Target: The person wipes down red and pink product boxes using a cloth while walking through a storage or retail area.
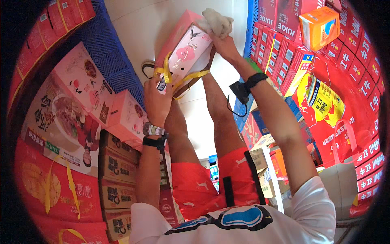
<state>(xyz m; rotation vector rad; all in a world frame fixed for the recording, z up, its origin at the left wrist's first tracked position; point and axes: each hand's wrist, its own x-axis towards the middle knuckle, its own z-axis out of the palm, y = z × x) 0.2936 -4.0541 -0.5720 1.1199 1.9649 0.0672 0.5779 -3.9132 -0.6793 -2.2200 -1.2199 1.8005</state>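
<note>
A pink gift box [189, 49] with flower and bird pictures is held tilted in front of my legs, a yellow ribbon handle [196, 76] looped across its near end. My left hand [157, 97] grips the near left corner of the box, by the ribbon and a dark label. In my right hand [222, 40] is a crumpled pale grey cloth [218, 22], bunched against the far right edge of the box. The fingers of that hand are mostly hidden under the cloth.
Pink boxes [124, 114] and brown cartons [118, 191] are stacked at my left, beside a blue plastic pallet [109, 61]. Red cartons [345, 61], an orange box [319, 27] and a red bag with a yellow can picture [325, 101] crowd the right. Pale floor tiles [138, 24] show ahead.
</note>
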